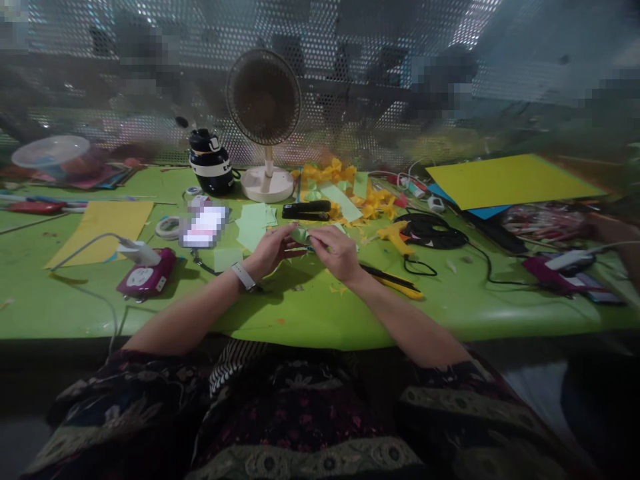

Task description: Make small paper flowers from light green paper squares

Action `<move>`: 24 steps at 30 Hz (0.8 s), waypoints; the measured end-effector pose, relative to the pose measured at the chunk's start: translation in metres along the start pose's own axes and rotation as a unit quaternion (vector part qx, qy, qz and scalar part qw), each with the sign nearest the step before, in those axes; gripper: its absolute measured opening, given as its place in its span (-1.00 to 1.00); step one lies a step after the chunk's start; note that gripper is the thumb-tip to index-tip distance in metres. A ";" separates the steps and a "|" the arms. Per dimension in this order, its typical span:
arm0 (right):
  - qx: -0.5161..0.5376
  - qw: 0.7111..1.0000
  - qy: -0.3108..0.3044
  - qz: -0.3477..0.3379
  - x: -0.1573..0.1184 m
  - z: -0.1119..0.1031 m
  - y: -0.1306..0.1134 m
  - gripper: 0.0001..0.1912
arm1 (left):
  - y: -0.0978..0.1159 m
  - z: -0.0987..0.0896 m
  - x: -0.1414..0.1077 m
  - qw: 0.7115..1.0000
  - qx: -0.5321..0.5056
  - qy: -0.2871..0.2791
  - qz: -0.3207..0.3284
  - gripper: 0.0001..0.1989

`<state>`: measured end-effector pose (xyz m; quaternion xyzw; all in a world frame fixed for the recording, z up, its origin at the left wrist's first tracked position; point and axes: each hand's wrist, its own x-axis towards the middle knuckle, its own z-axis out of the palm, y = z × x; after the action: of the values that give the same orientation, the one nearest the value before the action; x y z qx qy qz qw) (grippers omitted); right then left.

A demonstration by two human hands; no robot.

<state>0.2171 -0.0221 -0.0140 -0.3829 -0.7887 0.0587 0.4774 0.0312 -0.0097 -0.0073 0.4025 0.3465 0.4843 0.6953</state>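
Note:
Between my two hands is a small piece of light green paper [300, 235], held above the green table [280, 313]. My left hand [274, 252] pinches its left side, and a watch is on that wrist. The fingers of my right hand [338, 252] close on its right side. Just behind my hands lies a black stapler [306, 211]. Light green paper sheets [251, 225] lie behind my left hand. Yellow paper flowers [373, 203] are heaped beyond the stapler. To the right of my right hand are a yellow glue gun [397, 235] and a yellow-handled cutter [400, 285].
A white fan [267, 183] and a black bottle [210, 167] stand at the back. A phone [205, 225] and a purple power bank [147, 275] lie left. Yellow sheets [515, 181], a coiled black cable [435, 231] and another person's arm [613, 231] are right.

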 end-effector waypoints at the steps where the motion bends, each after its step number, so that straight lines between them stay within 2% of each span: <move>1: -0.006 1.000 -0.001 -0.005 0.000 0.000 0.001 -0.76 | 0.000 0.000 0.000 1.000 -0.007 0.006 -0.008 -0.72; 9: -0.054 0.997 0.003 -0.049 -0.002 0.003 0.007 -0.75 | 0.000 -0.002 -0.001 0.999 -0.033 -0.014 -0.026 -0.72; 15: 0.030 0.999 0.014 -0.041 0.000 -0.001 0.003 -0.73 | 0.000 -0.004 0.000 0.996 -0.056 -0.058 -0.023 -0.78; 17: 0.089 0.996 0.024 -0.011 0.002 -0.003 -0.001 -0.76 | 0.001 -0.004 -0.001 0.996 -0.057 -0.064 -0.026 -0.79; 19: 0.161 0.985 0.036 0.053 0.005 -0.004 -0.005 -0.79 | 0.001 -0.003 -0.001 0.996 -0.054 -0.066 -0.028 -0.79; 22: 0.253 0.953 0.017 0.166 0.007 -0.006 -0.008 -0.80 | 0.000 -0.002 -0.001 0.996 -0.050 -0.075 -0.026 -0.78; 24: 0.292 0.931 -0.007 0.217 0.008 -0.007 -0.010 -0.78 | 0.000 -0.002 -0.001 0.995 -0.054 -0.076 -0.027 -0.78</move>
<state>0.2151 -0.0251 -0.0002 -0.3882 -0.6378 0.3914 0.5379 0.0291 -0.0101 -0.0082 0.3905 0.2770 0.4517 0.7528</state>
